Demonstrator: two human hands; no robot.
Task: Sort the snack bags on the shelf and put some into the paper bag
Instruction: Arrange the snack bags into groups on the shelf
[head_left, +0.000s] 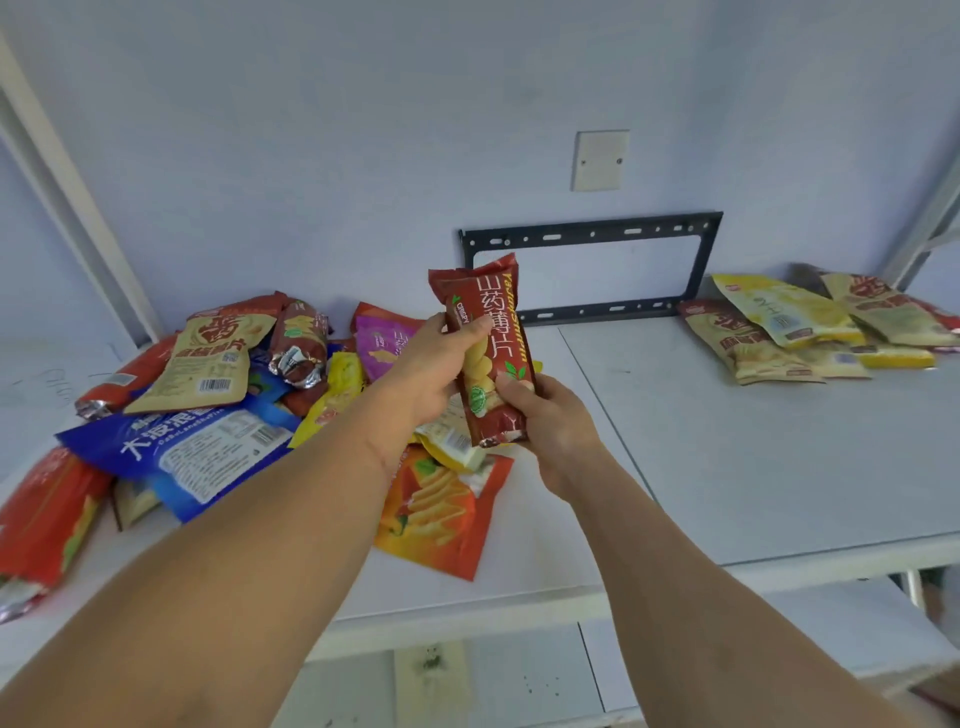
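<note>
I hold a long dark-red snack bag (491, 343) upright above the middle of the white shelf (727, 467). My left hand (434, 369) grips its upper left side, thumb on the front. My right hand (545, 421) grips its lower end from the right. A mixed pile of snack bags (218, 395) lies on the left of the shelf, with a blue bag (187, 452) and an orange bag (441, 514) at its front. A sorted group of yellow and beige bags (810, 327) lies at the far right. No paper bag is in view.
A black metal bracket (592, 270) leans against the back wall behind the held bag. A white wall plate (600, 160) sits above it. Shelf uprights stand at far left (78, 197) and far right (930, 228). A lower shelf (831, 623) shows beneath the front edge.
</note>
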